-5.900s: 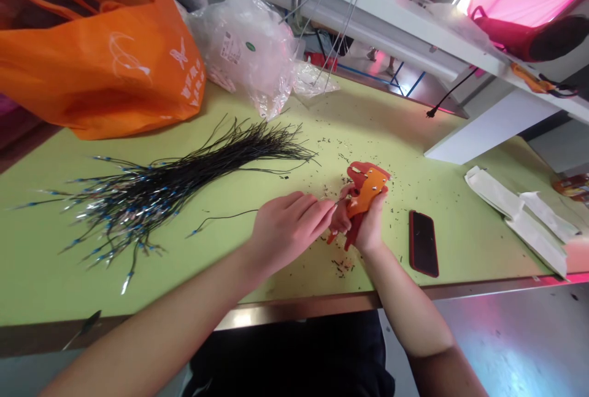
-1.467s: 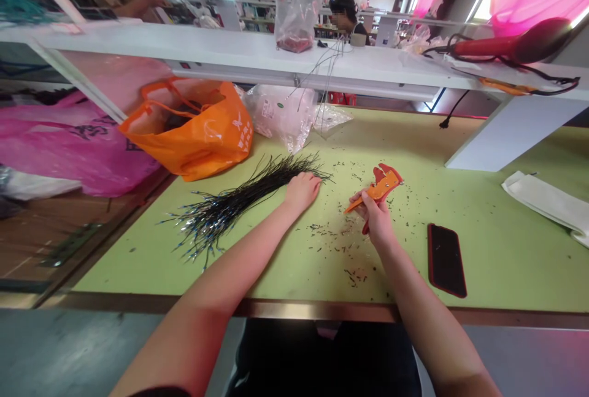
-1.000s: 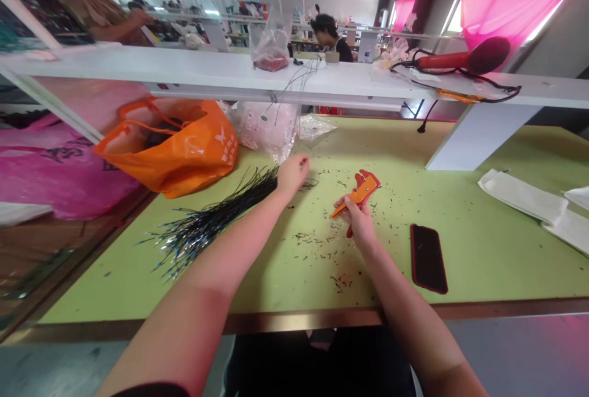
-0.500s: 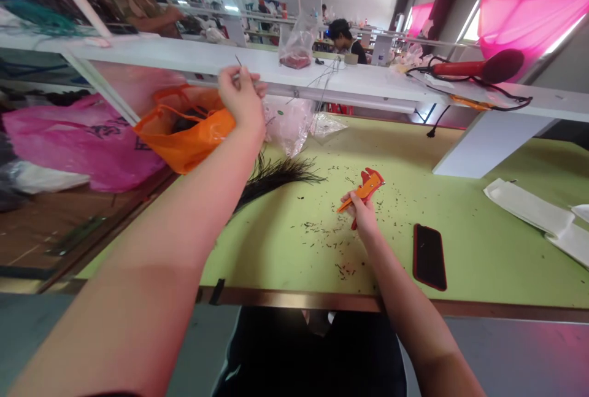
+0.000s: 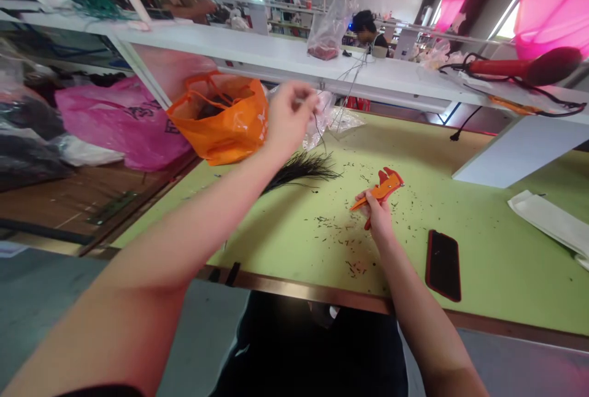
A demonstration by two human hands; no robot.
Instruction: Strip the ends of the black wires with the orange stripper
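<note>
My left hand (image 5: 293, 113) is raised in front of the shelf, above the bundle of black wires (image 5: 301, 170). Its fingertips are pinched on a thin dark wire (image 5: 319, 130) that hangs down from them. Lower and to the right, my right hand (image 5: 378, 211) is wrapped round the handles of an orange and red wire stripper (image 5: 385, 187), whose head points away from me. Small dark clippings (image 5: 338, 231) lie scattered on the green table (image 5: 280, 231) around the tool.
A phone (image 5: 443, 265) lies right of my right forearm. An orange bag (image 5: 225, 121) and a pink bag (image 5: 124, 115) are at the left. The white shelf (image 5: 257, 47) crosses the back, holding a red-handled device (image 5: 501, 68). White cloth (image 5: 552, 222) lies at the right. Two people are beyond.
The view has swung left. My left hand has come down and right from the shelf edge, and a thin wire now hangs from its fingers. My right hand still grips the wire stripper.
</note>
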